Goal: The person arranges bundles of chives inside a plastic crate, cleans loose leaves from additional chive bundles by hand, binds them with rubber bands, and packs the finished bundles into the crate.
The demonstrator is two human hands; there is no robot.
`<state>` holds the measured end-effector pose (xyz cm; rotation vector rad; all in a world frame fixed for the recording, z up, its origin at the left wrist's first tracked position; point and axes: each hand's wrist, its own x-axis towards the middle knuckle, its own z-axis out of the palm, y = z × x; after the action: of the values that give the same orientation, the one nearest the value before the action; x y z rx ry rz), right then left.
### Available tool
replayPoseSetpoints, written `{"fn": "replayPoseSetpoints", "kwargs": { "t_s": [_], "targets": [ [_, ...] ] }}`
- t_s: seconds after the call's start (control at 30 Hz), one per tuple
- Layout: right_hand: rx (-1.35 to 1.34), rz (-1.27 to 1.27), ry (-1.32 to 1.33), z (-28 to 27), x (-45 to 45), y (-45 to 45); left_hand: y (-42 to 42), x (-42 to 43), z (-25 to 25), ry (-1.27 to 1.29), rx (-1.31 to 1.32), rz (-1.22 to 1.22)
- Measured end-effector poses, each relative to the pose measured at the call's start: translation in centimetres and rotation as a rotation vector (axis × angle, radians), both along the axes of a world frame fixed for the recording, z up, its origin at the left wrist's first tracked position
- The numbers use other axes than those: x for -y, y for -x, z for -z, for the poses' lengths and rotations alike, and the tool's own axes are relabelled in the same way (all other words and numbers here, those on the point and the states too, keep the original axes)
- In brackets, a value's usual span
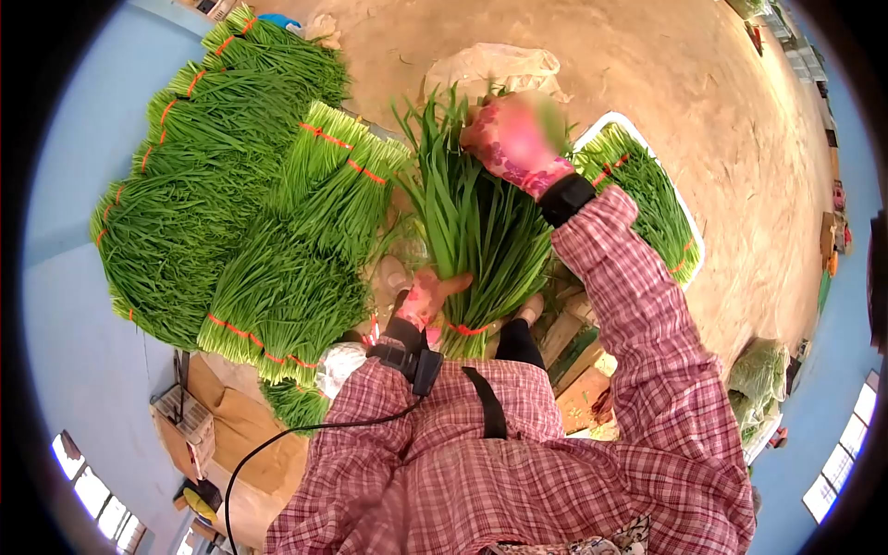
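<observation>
A bunch of garlic chives (476,240) with long flat leaves lies in front of my body, its pale stem ends toward me. A red band (467,329) goes round it near the stems. My left hand (431,294), in a pink patterned glove, is at the bunch's left side, with its thumb across the leaves and its other fingers mostly hidden. At the far leaf tips is my right hand (509,139), in a similar glove. It is partly blurred, so its fingers cannot be made out.
Stacked bundles of chives (203,185) with red bands fill the left side. More tied bundles lie in a white-rimmed tray (696,231) at right. A clear plastic bag (495,65) is on the floor ahead. A black cable (277,435) runs from my left wrist.
</observation>
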<state>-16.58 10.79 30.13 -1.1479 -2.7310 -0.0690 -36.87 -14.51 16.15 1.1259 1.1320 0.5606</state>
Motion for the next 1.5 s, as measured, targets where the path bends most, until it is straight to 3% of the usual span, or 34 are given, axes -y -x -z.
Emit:
{"fn": "replayPoseSetpoints", "kwargs": {
  "t_s": [0.03, 0.1, 0.13, 0.17, 0.23, 0.3, 0.37, 0.4, 0.43, 0.5, 0.53, 0.57, 0.63, 0.7, 0.77, 0.8, 0.87, 0.93, 1.0, 1.2, 1.37, 1.5],
  "targets": [
    [0.035, 0.019, -0.068, 4.1, -0.9, -0.1, 0.0, -0.9, -1.7, 0.191, -0.009, -0.067],
    [-0.184, 0.344, 0.171, 1.8, -0.8, 0.9, -0.2, -2.3, -4.2, 0.482, -0.072, -0.18],
    [-0.733, 0.513, 0.297, -0.3, -0.4, 1.1, 0.2, -2.5, -2.7, 0.278, -0.111, -0.224],
    [-1.078, 0.605, 0.419, -0.8, -1.4, 0.0, 0.5, -2.7, -1.3, 0.081, -0.151, -0.26],
    [-1.328, 0.554, 0.501, -2.4, -0.8, -2.5, 0.8, -0.9, 1.1, -0.26, -0.226, -0.319],
    [-1.562, 0.41, 0.73, -2.6, 0.3, -5.4, 3.7, 1.1, 0.9, -0.044, -0.047, -0.176],
    [-1.188, 0.558, 0.647, -4.1, 5.4, -6.4, 3.9, -2.9, 1.2, 0.208, 0.057, -0.236],
    [-1.286, 0.656, 0.894, -3.9, 7.7, -6.7, 4.0, -4.9, 1.2, 0.332, 0.101, -0.277],
    [-1.194, 0.591, 0.959, 0.1, 9.2, -8.7, 3.9, -6.4, 0.9, 0.461, 0.147, -0.405],
    [-1.061, 0.671, 1.199, 2.4, 14.2, -8.4, 5.1, -8.3, 1.5, 0.669, 0.315, -0.636],
    [-0.932, 0.631, 1.222, 5.5, 17.5, -8.6, 6.4, -8.8, 2.5, 0.719, 0.436, -0.639],
    [-0.744, 0.513, 1.133, 5.2, 19.6, -7.6, 7.6, -9.2, 3.5, 0.773, 0.553, -0.639],
    [-0.788, 0.508, 1.393, 6.3, 22.5, -6.9, 8.6, -10.0, 3.9, 0.767, 0.785, -0.513],
    [-0.806, 0.774, 1.089, 6.7, 24.3, -7.9, 8.2, -10.7, 2.8, 0.729, 1.032, -0.413],
    [-0.967, 0.959, 0.787, 7.2, 24.4, -8.2, 3.5, -10.5, -5.2, 0.505, 0.62, -0.958],
    [-1.12, 0.999, 0.839, 5.0, 23.8, -7.4, 3.6, -10.4, -5.3, 0.497, 0.666, -0.943],
    [-1.034, 0.795, 0.734, 3.3, 23.0, -5.9, 3.3, -10.5, -5.7, 0.49, 0.669, -0.955],
    [-0.918, 0.598, 0.606, 2.5, 22.2, -3.7, 4.5, -10.5, -3.6, 0.488, 0.665, -0.916],
    [-0.648, 0.602, 0.562, 2.3, 21.6, -2.1, 6.8, -9.9, -1.3, 0.609, 0.873, -0.671],
    [-0.365, 0.497, 0.217, 3.0, 21.1, -0.8, 3.2, -9.3, -4.4, 0.439, 0.584, -0.974],
    [-0.378, 0.549, 0.364, 3.8, 21.0, -0.4, 4.5, -8.8, -1.1, 0.473, 0.589, -1.036],
    [-0.386, 0.548, 0.415, 4.9, 21.3, 0.0, 4.4, -7.9, -2.6, 0.52, 0.633, -1.054]
  ]
}}
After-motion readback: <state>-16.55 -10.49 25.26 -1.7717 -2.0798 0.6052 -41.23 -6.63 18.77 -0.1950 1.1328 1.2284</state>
